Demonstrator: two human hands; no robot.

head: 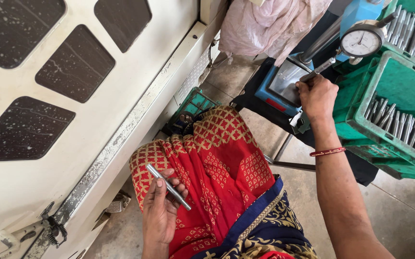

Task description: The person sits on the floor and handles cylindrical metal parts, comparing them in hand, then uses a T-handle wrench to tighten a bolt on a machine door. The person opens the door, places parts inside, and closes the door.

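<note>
While the left hand (162, 208) is resting over the lap, its fingers are curling around a steel pin (168, 186). The right hand (317, 96) is gripping a second pin (318, 69) beneath the dial gauge (362, 41), beside green crates (399, 91) of pins.

This is a machine workshop or small factory floor. A large cream machine housing (121, 96) with dark speckled windows fills one side, and green crates (399, 91) hold rows of identical metal pins (404, 127). A dial gauge (362, 42) on a blue stand (284, 88) rises over a stained concrete floor (399, 216).
</note>
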